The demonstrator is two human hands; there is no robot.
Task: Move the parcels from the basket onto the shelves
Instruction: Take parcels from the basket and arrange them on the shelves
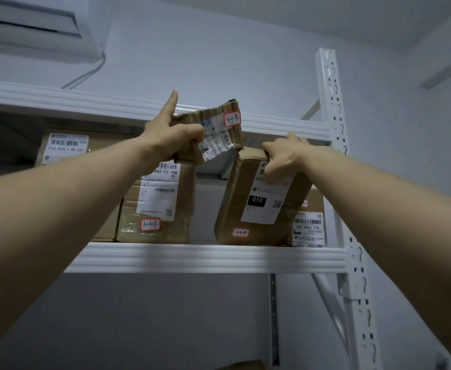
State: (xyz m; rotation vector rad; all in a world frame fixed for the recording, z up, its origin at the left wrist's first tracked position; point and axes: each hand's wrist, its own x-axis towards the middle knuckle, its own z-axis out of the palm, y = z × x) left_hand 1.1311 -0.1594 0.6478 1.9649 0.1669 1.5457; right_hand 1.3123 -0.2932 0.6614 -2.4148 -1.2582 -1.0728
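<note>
Left hand [171, 137] grips parcel 3-1-8 [220, 137], right hand [285, 156] grips tilted parcel 3-1-9 [235, 206].

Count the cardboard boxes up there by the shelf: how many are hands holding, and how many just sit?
Held by a hand: 2 (box 3-1-8 in the left hand, box 3-1-9 in the right hand)
Just sitting: 3 (box 3-1-7, far-left box, far-right box)
Total: 5 boxes

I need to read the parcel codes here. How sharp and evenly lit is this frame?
Head view: dim, bluish light; handwritten tags 3-1-8, 3-1-7 and 3-1-9 read clearly; the printed label beside the left hand is smeared; the shelf is shadowed at left; the wide lens bows the upright.
</note>
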